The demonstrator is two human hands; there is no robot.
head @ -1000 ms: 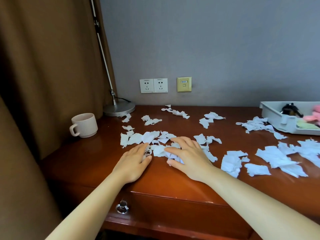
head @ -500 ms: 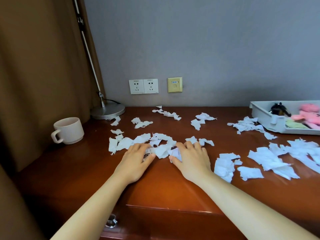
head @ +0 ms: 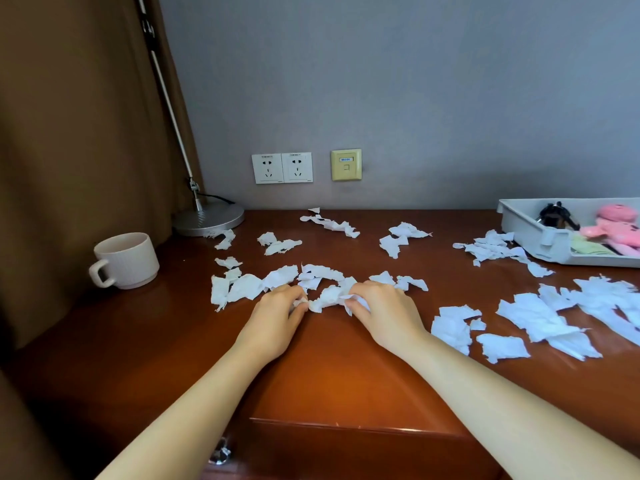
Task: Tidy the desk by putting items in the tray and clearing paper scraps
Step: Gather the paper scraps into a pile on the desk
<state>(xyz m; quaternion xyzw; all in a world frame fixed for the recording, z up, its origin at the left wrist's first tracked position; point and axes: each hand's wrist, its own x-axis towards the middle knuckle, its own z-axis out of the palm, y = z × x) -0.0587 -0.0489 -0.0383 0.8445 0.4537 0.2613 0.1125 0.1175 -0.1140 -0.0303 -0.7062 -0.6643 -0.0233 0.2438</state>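
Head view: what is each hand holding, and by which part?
Both grip the bunched paper scraps lying between them: the left hand pinches the bunch's left end, and the right hand curls round its right end.

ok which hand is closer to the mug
Left. The left hand grips paper scraps mid-desk, right of the mug, with bare desk between them. The right hand grips scraps beyond the left hand, farther from the mug.

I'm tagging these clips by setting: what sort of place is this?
Probably a hotel room or bedroom: a polished wooden desk with a drawer, wall sockets and a data port just above it, a desk lamp and a brown curtain.
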